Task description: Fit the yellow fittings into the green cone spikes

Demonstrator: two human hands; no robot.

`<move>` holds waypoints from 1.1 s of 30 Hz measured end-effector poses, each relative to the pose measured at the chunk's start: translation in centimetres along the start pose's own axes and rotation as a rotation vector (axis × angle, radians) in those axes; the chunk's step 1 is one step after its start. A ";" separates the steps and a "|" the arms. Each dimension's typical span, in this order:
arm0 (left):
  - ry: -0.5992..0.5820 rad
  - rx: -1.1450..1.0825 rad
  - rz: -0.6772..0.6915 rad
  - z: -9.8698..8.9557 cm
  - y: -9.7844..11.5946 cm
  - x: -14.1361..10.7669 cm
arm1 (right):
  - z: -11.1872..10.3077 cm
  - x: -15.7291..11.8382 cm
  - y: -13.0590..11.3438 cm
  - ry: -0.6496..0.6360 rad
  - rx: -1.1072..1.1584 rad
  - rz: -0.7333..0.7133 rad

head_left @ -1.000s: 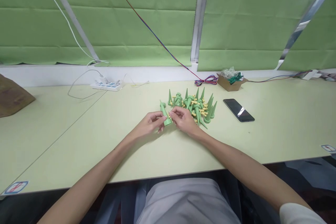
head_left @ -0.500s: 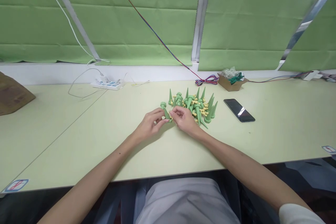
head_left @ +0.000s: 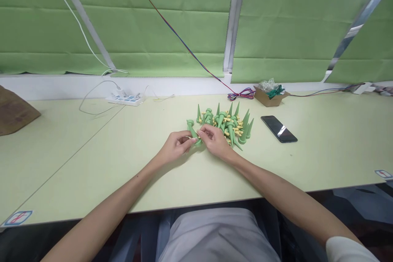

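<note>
My left hand [head_left: 176, 145] is closed, with thumb and fingers pinching a green plastic watering spike [head_left: 198, 143] low over the table. The spike's round cap end faces toward me. My right hand [head_left: 213, 139] is closed too, its thumb and fingertips pressed together at the spike's small yellow valve, which is mostly hidden. Just behind my left fingertips is another green spike [head_left: 190, 123], its cap upward. Right beside and beyond my right hand lies a pile of green spikes [head_left: 231, 129] with yellow valves, some standing point up, others lying.
A black phone [head_left: 279, 129] lies right of the pile. Behind it stands a small open cardboard box [head_left: 270, 97] with clear plastic and green material. A coiled red-and-blue cable [head_left: 241, 94], a white power strip [head_left: 125, 99] and a brown bag [head_left: 16, 110] are along the back.
The spike in my left hand has turned, so its cap end shows more and its point is less visible. My left fingers have shifted slightly; my right hand stays nearly in place.
</note>
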State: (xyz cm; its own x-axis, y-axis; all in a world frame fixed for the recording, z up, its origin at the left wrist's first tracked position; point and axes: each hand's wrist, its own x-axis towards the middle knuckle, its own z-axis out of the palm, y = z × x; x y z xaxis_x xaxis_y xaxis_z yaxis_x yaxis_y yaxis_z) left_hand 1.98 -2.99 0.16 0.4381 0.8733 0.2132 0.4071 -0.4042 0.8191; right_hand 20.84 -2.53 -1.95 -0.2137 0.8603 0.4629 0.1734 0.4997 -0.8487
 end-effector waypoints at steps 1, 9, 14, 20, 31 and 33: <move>-0.020 -0.038 -0.021 -0.1 0.1 0.0 | 0.0 0.0 0.0 -0.007 -0.005 -0.006; -0.120 -0.199 -0.069 -0.6 0.0 0.3 | 0.0 0.0 -0.2 -0.031 -0.029 -0.019; -0.066 -0.270 -0.093 -0.4 -0.2 0.7 | 0.2 0.0 0.0 0.033 -0.041 -0.012; 0.017 -0.394 -0.097 0.0 -0.4 1.2 | 0.6 -0.2 -0.5 0.072 -0.070 -0.023; 0.014 -0.301 -0.093 0.6 -0.5 1.0 | 1.3 -0.8 -0.2 0.017 -0.162 -0.144; 0.008 -0.295 -0.087 0.6 -0.6 1.0 | 1.3 -0.9 -0.1 0.008 -0.173 -0.152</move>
State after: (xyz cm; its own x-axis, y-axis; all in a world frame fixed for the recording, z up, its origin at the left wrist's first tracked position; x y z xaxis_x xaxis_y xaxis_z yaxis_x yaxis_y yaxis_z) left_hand 2.67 -2.07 -0.42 0.4050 0.9037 0.1388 0.1923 -0.2326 0.9534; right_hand 19.76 -3.44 -2.61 -0.2425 0.7741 0.5848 0.3019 0.6331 -0.7128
